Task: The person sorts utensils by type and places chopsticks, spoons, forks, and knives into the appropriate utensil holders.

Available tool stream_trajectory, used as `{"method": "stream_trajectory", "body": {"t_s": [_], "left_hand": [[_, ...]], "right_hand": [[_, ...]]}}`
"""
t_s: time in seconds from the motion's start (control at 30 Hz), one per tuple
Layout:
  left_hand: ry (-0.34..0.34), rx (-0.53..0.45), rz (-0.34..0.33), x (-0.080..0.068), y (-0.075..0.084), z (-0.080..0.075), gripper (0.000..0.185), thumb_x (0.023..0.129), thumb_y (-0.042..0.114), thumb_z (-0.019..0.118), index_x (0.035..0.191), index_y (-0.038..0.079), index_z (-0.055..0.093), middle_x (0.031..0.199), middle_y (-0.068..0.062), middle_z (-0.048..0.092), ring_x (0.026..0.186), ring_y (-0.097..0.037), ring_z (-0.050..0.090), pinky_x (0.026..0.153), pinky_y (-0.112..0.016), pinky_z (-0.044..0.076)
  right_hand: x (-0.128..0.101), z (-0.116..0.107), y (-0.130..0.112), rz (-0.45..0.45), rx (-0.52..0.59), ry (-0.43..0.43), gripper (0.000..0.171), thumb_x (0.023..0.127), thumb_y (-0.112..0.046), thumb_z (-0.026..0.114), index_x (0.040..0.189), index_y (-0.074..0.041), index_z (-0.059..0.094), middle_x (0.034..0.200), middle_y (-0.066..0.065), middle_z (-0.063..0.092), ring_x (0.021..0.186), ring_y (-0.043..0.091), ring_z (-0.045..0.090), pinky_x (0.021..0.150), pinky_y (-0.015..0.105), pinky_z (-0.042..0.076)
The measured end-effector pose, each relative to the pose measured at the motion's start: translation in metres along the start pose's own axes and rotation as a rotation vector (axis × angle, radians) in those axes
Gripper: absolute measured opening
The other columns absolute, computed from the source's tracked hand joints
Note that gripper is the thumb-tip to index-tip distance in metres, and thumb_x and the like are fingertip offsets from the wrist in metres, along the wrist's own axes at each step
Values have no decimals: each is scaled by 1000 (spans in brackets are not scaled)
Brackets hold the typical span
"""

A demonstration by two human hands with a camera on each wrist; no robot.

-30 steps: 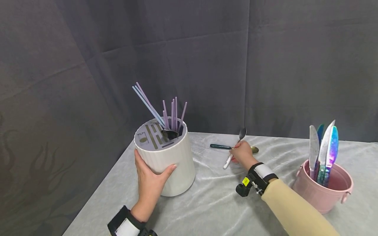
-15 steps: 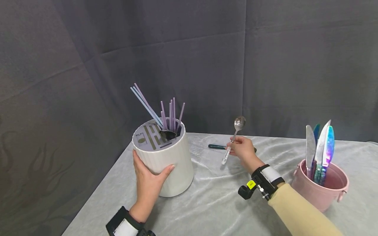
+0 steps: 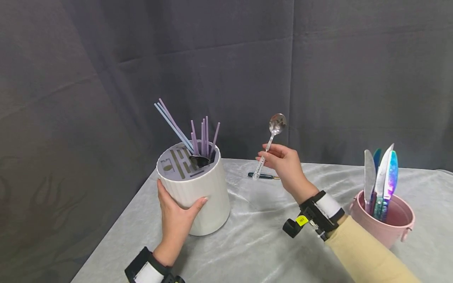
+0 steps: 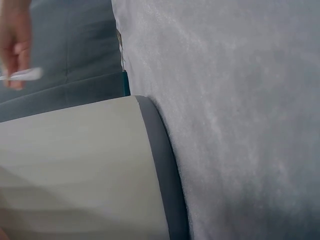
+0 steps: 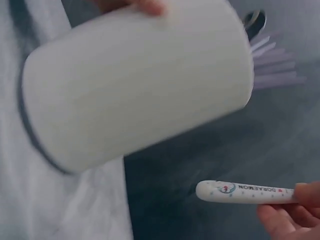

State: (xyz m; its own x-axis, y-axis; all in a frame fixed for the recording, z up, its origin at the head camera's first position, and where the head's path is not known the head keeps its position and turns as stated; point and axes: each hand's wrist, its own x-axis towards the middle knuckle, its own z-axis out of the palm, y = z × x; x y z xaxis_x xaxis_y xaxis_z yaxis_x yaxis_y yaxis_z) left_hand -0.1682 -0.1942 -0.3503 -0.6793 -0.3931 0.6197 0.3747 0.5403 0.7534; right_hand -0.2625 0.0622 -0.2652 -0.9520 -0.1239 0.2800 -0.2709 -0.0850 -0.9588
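My left hand (image 3: 175, 220) grips the side of the white utensil holder (image 3: 210, 200), thumb across its front and fingers around its left side. Above the table, my right hand (image 3: 288, 167) pinches a spoon (image 3: 277, 124) by its white handle, bowl up and tilted right. In the right wrist view the spoon's printed handle (image 5: 240, 192) reads "DORAEMON". A dark-green-handled utensil (image 3: 263, 175) lies on the table behind the right hand, which hides its other end. In the holder's top stand several purple and blue chopsticks (image 3: 203, 137) and a dark spoon (image 3: 199, 161).
At the right stands a pink bucket (image 3: 378, 234) with several knives (image 3: 383, 177) upright in it, blades up. A grey cloth (image 3: 269, 243) covers the table. Behind it hangs a dark grey curtain (image 3: 226, 78). Slots are cut in the holder's grey lid (image 3: 173, 167).
My right hand has picked the white-handled spoon up off the table and moved it up and left, toward the holder. The left hand stays on the holder.
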Motion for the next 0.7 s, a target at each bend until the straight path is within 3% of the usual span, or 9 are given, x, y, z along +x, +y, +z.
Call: {"method": "stream_trajectory", "body": {"t_s": [0.43, 0.7], "left_hand": [[-13, 7, -15, 1, 1, -1, 126, 66, 25, 90, 152, -1, 2, 154, -26, 15, 141, -39, 18, 111, -57, 20], [-2, 6, -14, 1, 0, -1, 126, 66, 27, 90, 152, -2, 2, 154, -27, 15, 141, -40, 18, 111, -56, 20]], "right_hand": [[-2, 54, -53, -360, 138, -64, 26, 95, 2, 56, 120, 12, 58, 101, 17, 69, 92, 18, 70, 87, 35, 52], [-2, 85, -57, -411, 112, -112, 24, 97, 1, 55, 117, 13, 60, 105, 27, 66, 95, 20, 69, 87, 35, 52]]}}
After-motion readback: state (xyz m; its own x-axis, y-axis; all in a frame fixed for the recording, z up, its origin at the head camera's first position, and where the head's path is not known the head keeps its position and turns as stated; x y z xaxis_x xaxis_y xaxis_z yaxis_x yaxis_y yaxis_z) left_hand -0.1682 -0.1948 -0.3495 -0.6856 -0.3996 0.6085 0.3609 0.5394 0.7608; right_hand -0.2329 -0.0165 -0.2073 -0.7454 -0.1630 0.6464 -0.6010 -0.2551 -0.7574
